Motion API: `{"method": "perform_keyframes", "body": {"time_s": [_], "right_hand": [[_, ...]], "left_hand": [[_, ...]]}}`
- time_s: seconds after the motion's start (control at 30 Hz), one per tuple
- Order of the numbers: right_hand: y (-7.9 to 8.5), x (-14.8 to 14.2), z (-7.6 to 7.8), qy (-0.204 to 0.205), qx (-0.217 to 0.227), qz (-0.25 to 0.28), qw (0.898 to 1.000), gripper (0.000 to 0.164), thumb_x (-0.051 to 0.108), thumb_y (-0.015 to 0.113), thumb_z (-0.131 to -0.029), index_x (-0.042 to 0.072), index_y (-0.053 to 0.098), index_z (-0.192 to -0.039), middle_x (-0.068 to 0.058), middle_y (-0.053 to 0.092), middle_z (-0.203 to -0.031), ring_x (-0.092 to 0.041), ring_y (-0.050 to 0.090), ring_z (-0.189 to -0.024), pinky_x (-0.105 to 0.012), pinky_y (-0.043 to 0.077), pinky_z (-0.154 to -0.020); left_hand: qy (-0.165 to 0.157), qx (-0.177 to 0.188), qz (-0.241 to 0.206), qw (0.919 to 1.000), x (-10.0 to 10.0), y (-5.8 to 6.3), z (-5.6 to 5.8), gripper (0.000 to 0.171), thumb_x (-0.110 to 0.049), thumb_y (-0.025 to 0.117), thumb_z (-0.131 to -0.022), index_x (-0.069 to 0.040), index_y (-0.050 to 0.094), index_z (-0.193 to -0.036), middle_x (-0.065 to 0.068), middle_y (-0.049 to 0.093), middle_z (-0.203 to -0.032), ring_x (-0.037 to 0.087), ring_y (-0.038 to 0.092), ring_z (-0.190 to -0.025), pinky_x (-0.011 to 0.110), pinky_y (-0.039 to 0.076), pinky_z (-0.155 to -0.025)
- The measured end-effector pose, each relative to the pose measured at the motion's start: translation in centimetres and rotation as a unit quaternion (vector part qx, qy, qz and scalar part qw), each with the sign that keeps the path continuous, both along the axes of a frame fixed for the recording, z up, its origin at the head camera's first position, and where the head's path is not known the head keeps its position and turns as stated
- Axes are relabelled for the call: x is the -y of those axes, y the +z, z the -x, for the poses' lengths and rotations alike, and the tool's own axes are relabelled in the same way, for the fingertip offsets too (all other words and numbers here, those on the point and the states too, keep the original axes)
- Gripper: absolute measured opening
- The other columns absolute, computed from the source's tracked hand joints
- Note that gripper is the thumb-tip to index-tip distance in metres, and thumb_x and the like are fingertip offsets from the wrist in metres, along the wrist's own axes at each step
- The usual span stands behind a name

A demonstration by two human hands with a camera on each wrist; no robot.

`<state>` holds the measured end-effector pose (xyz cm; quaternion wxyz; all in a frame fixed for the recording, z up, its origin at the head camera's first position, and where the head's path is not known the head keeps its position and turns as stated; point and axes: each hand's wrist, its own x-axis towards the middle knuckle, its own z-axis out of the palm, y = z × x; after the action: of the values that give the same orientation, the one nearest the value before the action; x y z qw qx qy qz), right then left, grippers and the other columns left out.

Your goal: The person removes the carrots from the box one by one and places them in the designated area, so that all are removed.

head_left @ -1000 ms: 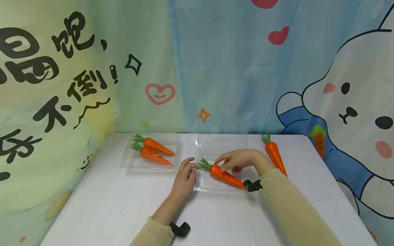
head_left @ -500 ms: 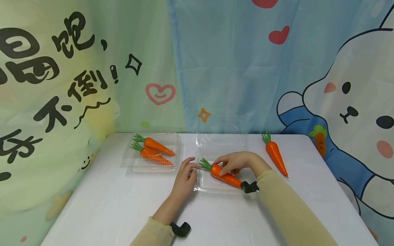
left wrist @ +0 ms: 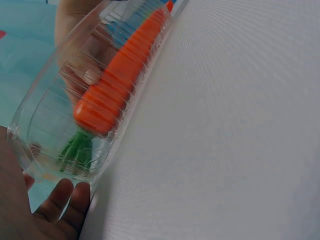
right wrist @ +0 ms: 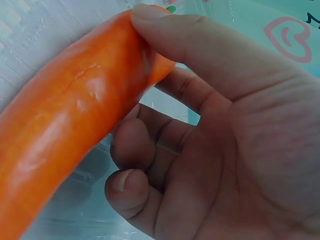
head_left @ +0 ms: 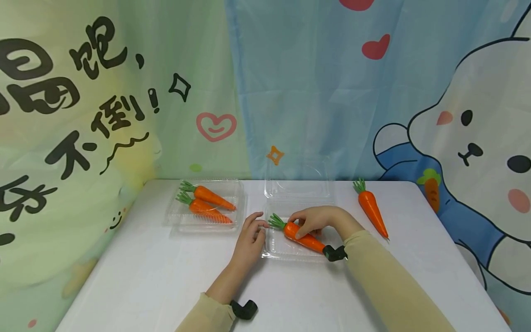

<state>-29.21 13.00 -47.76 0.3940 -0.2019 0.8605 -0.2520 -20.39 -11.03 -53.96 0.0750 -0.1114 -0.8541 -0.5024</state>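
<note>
A carrot with a green top [head_left: 304, 239] lies slantwise in an open clear plastic box [head_left: 275, 251], its leaves toward the left wall. My right hand [head_left: 317, 221] pinches its thick end between thumb and index finger, while the other fingers curl beside it in the right wrist view, where the carrot [right wrist: 65, 110] fills the left side. At the box's left edge is my left hand [head_left: 250, 237], fingers loosely bent against the wall. Through that clear wall the left wrist view shows the carrot [left wrist: 112, 82], with left fingertips [left wrist: 80, 195] at the box's end.
A closed clear box [head_left: 174, 219] with two carrots [head_left: 211, 197] stands at the left. Another carrot [head_left: 371, 207] lies on the white table [head_left: 166, 286] at the right. The open box's lid [head_left: 296, 189] is tilted back toward the printed curtain [head_left: 307, 92].
My right hand has closed its thumb and index finger on the carrot and shifted slightly left. The carrot has barely moved. My left hand stays where it was.
</note>
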Motion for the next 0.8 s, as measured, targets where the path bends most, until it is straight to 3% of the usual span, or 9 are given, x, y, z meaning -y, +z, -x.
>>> {"method": "perform_keyframes", "body": {"time_s": [0.43,0.8], "right_hand": [[0.21,-0.34,0.05,0.021,-0.016,0.019,0.999,0.046,0.032,0.073,-0.086,0.029,0.057,-0.130,-0.004,0.060,-0.100,-0.017,0.049,-0.060,-0.027,0.042,-0.056],[0.33,-0.61,0.23,-0.003,-0.006,0.041,0.999,0.046,0.030,0.073,-0.087,0.030,0.053,-0.129,-0.006,0.060,-0.103,-0.019,0.051,-0.063,-0.028,0.045,-0.060]], "left_hand": [[-0.003,-0.011,-0.004,0.9999,-0.09,0.02,-0.01,0.020,-0.008,0.047,-0.097,-0.019,0.062,-0.104,-0.003,0.045,-0.148,0.012,0.061,-0.088,0.023,0.053,-0.078],[0.000,-0.011,0.001,0.9999,-0.07,0.05,-0.06,0.019,-0.008,0.047,-0.098,-0.014,0.062,-0.106,-0.003,0.044,-0.148,0.011,0.060,-0.084,0.022,0.052,-0.076]]}}
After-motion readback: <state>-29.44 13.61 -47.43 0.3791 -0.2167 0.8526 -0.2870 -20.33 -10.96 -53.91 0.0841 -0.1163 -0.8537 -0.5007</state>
